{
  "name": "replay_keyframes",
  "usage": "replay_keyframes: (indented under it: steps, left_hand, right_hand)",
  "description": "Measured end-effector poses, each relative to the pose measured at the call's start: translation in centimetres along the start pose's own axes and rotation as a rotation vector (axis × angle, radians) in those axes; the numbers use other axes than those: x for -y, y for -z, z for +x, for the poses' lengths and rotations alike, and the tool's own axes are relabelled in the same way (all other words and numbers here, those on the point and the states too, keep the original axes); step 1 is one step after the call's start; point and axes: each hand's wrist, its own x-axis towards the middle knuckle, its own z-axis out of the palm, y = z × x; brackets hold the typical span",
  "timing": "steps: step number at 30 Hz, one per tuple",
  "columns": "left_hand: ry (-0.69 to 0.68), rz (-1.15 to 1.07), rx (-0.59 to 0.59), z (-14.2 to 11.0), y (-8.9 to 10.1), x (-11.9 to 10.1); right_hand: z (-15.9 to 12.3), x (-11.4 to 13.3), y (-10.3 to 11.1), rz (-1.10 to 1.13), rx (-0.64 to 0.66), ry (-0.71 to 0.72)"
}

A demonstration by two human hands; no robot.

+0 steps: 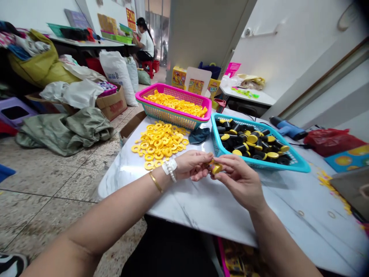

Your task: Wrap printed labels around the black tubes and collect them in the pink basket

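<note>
Between my two hands, above the front of the marbled table (184, 196), is a small yellow piece (215, 167) with some print on it; its exact kind is unclear. My left hand (193, 164) pinches its left side, with the fingertips closed. From the right, my right hand (239, 179) grips the same piece between thumb and fingers. Beyond my left hand lies a heap of yellow rings (161, 140). Just behind my right hand stands a blue basket (296, 166) full of black cylinders with yellow ends (253, 138).
A pink-rimmed basket (173, 93) of yellow pieces stands at the back, near a dark cloth (199, 135). To the right are a blue power tool (290, 128) and a red plastic bag (331, 142). Sacks and boxes crowd the left floor. Another person (145, 42) sits far off.
</note>
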Motion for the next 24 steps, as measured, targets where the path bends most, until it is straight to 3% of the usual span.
replay_keyframes:
  steps: [3, 5, 7, 9, 11, 13, 18, 21, 24]
  left_hand:
    - [0.036, 0.040, 0.059, -0.2, -0.8, 0.3]
    - [0.092, 0.077, 0.177, -0.5, -1.6, 0.6]
    - [0.197, 0.151, 0.316, -0.7, -2.3, 1.1]
    - [0.276, 0.232, 0.358, -0.7, -2.6, 1.4]
    - [0.268, 0.294, 0.257, -0.4, -2.7, 1.7]
    - [0.216, 0.346, 0.098, 0.1, -2.5, 1.7]
    - [0.170, 0.464, -0.097, 0.8, -2.5, 1.3]
    - [0.117, 0.510, -0.160, 0.9, -2.6, 1.2]
    - [0.077, 0.538, -0.187, 0.9, -2.5, 1.4]
  right_hand:
    - [-1.6, 0.9, -0.3, 0.024, -0.032, -0.014]
    - [-3.9, 1.8, -0.4, 0.061, -0.067, -0.034]
    - [-7.0, 2.9, -0.1, 0.129, -0.085, -0.116]
    - [-10.3, 4.3, 0.9, 0.193, -0.086, -0.240]
    - [-13.4, 5.4, 2.5, 0.165, -0.045, -0.329]
    - [-16.2, 5.8, 4.1, -0.032, 0.058, -0.327]
    - [-21.6, 3.7, 6.5, -0.738, 0.319, -0.023]
    - [-21.1, 2.8, 7.2, -0.873, 0.291, 0.125]
    - [-16.2, 1.8, 7.8, -0.938, 0.080, 0.156]
